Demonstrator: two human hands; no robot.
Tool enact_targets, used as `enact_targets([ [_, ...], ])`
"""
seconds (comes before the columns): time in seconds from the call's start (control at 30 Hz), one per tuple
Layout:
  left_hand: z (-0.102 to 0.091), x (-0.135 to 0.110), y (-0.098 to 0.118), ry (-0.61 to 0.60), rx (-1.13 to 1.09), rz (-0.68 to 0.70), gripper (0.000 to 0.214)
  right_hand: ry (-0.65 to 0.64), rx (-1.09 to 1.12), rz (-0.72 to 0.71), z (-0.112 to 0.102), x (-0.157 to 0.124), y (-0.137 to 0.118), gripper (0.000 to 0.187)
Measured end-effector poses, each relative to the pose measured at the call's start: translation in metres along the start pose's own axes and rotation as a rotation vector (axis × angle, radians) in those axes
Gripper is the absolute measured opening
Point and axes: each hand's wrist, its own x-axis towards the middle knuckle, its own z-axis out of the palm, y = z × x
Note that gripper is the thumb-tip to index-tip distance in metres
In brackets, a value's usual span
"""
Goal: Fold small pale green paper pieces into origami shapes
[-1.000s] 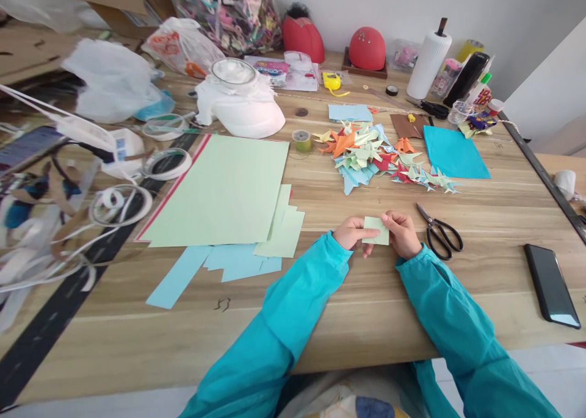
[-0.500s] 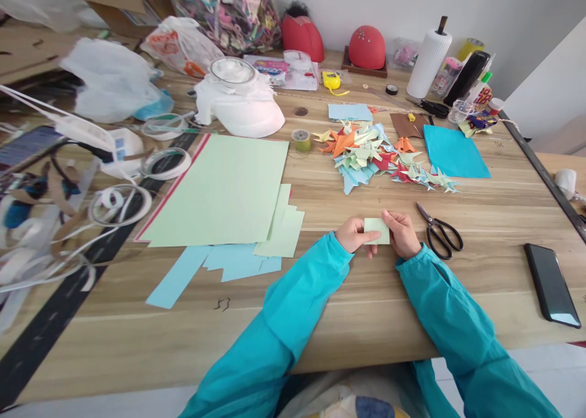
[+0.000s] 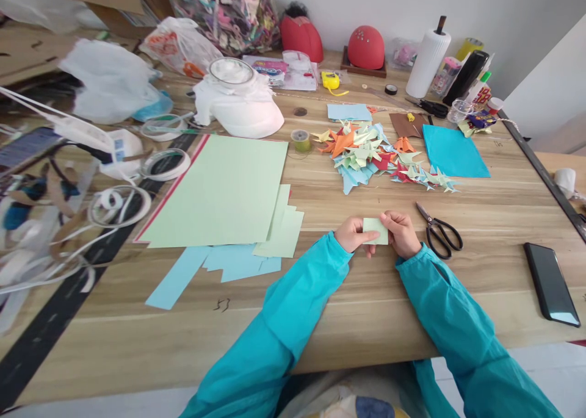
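Observation:
A small pale green square of paper is held between my two hands above the wooden table. My left hand pinches its left side, thumb lying across the front. At the upper right edge, the fingers of my right hand are closed on the same paper. Black-handled scissors lie just right of my right hand. Beyond my hands is a heap of folded paper cranes in orange, green, blue and red. Large pale green sheets lie to the left, with light blue paper strips by their near edge.
A black phone rests at the right. Behind the cranes are a turquoise square, a thread spool and a yellow tape measure. Cables and tape rolls clutter the left side. A white paper roll stands at the back.
The right thumb and fingers have shifted very slightly left along the paper's top edge. Both hands keep hold of the paper, and the other things stay where they were.

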Motion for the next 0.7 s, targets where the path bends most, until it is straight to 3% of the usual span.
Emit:
enact_targets([
  [0.2, 0.002, 0.000, 0.002, 0.004, 0.002, -0.009, 0.045, 0.048, -0.009, 0.033, 0.001, 0.002, 0.004, 0.043],
  [0.4, 0.005, 0.000, 0.002, 0.006, 0.051, -0.019, 0.039, 0.038, -0.064, -0.023, 0.001, 0.002, 0.004, 0.042],
  [0.7, 0.002, 0.003, -0.001, 0.013, 0.013, -0.033, 0.036, -0.141, -0.128, -0.019, 0.007, -0.003, -0.008, 0.039],
])
